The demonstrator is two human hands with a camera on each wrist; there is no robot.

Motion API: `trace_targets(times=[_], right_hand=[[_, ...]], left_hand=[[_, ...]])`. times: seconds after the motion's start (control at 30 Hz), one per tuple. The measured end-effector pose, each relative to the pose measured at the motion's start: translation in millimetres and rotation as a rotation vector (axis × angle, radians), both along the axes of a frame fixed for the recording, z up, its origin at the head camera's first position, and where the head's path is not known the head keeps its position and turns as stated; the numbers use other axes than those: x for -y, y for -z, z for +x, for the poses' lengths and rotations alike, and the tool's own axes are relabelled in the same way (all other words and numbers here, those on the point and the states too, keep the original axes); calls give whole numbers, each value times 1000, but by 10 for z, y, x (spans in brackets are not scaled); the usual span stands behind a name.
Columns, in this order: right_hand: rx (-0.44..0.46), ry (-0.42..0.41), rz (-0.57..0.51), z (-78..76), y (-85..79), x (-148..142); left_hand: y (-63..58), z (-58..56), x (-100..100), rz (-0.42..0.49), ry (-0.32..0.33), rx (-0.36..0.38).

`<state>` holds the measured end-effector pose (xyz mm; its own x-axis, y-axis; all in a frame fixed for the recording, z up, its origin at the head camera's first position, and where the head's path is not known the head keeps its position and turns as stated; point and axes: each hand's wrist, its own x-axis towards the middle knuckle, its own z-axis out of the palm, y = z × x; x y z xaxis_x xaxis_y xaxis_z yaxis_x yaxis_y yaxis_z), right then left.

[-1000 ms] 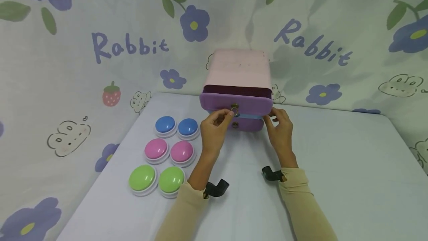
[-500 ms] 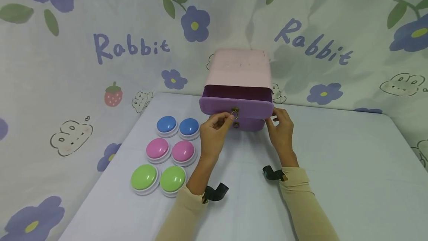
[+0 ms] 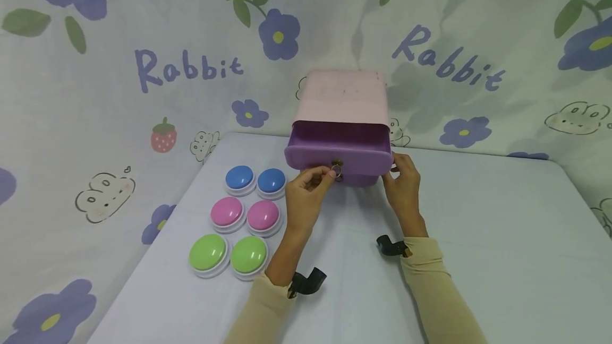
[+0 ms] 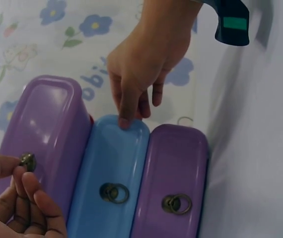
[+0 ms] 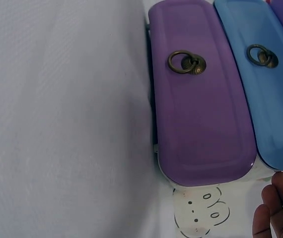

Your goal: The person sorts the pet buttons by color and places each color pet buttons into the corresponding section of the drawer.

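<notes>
A small pink cabinet (image 3: 341,97) stands near the back of the table, its purple top drawer (image 3: 365,161) pulled partway out. At that drawer's front, my left hand (image 3: 305,198) pinches the brass ring pull (image 3: 337,170) between thumb and finger. My right hand (image 3: 402,187) holds the cabinet's right side, its thumb on the edge of the blue middle drawer (image 4: 119,156) and its fingers round the side. Under the blue one sits a purple bottom drawer (image 5: 203,114); both lower drawers are pushed in, with their ring pulls hanging free. What shows of the top drawer's inside is bare purple.
Left of the cabinet, several round push buttons stand in pairs: blue (image 3: 239,177), pink (image 3: 226,211) and green (image 3: 207,252), on white bases. The table (image 3: 497,238) has a white cover. A flowered cloth (image 3: 191,20) hangs close behind the cabinet.
The top drawer has come out toward me, showing more of its inside. My left hand has moved slightly nearer and lower with the ring pull. My right hand has stayed at the cabinet's side.
</notes>
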<state>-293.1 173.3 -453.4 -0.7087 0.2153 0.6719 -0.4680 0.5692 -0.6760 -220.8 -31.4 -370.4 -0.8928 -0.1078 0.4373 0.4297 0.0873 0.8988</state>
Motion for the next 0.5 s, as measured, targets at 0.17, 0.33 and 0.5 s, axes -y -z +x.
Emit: trace_targets(times=[0.17, 0.33, 0.5], right_hand=[[9, 12, 4, -5, -2, 3], [4, 15, 2, -16, 12, -3], [9, 14, -5, -12, 15, 6]], left_hand=[[0, 42, 16, -4, 17, 12], [12, 60, 11, -12, 22, 25], [29, 83, 20, -24, 18, 23]])
